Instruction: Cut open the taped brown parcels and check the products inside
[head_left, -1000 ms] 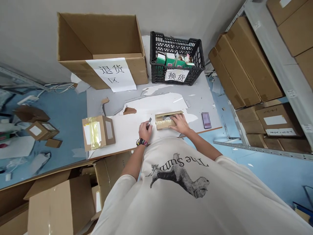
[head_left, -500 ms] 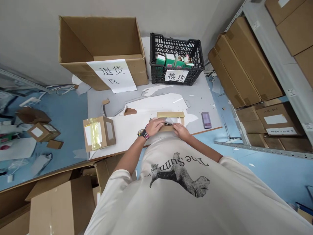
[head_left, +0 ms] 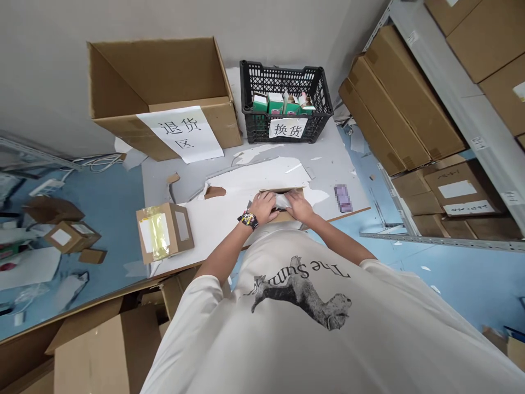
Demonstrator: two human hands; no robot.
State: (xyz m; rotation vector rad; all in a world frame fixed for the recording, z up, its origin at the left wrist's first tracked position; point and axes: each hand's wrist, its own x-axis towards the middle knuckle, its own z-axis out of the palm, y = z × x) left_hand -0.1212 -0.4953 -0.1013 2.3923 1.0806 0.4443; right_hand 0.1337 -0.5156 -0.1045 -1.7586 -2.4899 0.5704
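While the left hand (head_left: 263,207) and the right hand (head_left: 299,207) bend over the small open carton (head_left: 285,217) at the near edge of the worktop (head_left: 334,167) (whether they grip, I cannot tell), its whitish plastic wrapping (head_left: 281,201) seems light, soft and slippery, best taken by both ends.

Soft, even light (strong edge distortion).
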